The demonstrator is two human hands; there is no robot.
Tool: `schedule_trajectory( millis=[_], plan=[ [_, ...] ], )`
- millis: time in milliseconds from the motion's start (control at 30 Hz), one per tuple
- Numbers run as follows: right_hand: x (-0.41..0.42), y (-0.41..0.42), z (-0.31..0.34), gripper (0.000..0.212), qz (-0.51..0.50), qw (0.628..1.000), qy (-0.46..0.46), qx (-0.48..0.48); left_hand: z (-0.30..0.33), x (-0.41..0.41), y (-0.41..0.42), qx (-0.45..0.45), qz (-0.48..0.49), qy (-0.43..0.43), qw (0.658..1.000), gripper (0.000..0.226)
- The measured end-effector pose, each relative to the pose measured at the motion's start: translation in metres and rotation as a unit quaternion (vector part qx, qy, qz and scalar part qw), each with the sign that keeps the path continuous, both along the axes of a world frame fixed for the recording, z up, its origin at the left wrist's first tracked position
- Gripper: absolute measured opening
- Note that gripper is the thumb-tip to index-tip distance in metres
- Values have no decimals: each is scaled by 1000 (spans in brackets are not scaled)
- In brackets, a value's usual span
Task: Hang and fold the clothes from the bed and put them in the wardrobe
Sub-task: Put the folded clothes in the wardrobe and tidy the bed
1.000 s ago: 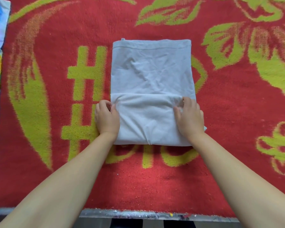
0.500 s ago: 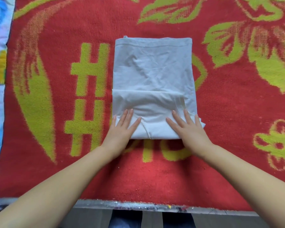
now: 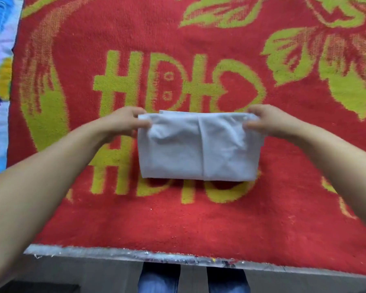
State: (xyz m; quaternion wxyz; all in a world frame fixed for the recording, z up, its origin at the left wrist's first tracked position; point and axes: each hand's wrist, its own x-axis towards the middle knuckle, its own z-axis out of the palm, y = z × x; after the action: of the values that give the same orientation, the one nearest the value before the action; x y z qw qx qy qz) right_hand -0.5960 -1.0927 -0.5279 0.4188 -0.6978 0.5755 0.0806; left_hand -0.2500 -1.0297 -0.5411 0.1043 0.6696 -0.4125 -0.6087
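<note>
The white garment [image 3: 197, 146] is now folded smaller — left hand [image 3: 123, 121] and right hand [image 3: 270, 120] pinch its far corners, cloth stretched between them.

yellow-green "HDIC"-like lettering w/ heart on red blanket [image 3: 178, 218], 2nd row below partly hidden by folded cloth [image 3: 197, 149]

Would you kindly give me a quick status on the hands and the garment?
Left hand and right hand pinch the far corners of the folded white garment. Garment on the red blanket. Nothing in the way.
</note>
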Motion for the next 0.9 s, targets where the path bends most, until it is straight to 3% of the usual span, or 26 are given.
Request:
schedule_trajectory(
  millis=[33,100,167,333,433,500,567,633,733,800,900],
  plan=[
    [3,-4,-14,16,-73,997,-15,-19,-11,-5,-6,-5,80,-7,997,5],
    [11,-3,-38,29,-208,977,-29,-49,-34,-20,-9,-28,220,-41,974,15],
    [20,7,-53,33,-299,950,-12,-85,-52,-37,0,-90,295,-107,945,19],
    [28,34,-60,32,-276,944,86,-158,-59,-63,29,-211,253,-211,920,19],
    [24,37,-66,30,-243,947,136,-158,-70,-62,29,-179,179,-293,922,28],
    [28,32,-66,31,-259,941,154,-153,-72,-64,22,-138,172,-333,917,34],
    [31,33,-64,41,-254,934,173,-180,-66,-65,25,-153,181,-342,909,45],
    [33,48,-59,59,-183,938,146,-255,-62,-61,43,-248,112,-392,879,65],
    [42,104,-55,78,28,951,48,-304,-64,-69,97,-402,-160,-384,816,80],
    [48,145,-65,91,171,940,58,-290,-73,-81,130,-411,-323,-353,776,95],
    [50,161,-84,103,208,940,156,-220,-83,-93,138,-328,-355,-375,791,103]
  ],
)
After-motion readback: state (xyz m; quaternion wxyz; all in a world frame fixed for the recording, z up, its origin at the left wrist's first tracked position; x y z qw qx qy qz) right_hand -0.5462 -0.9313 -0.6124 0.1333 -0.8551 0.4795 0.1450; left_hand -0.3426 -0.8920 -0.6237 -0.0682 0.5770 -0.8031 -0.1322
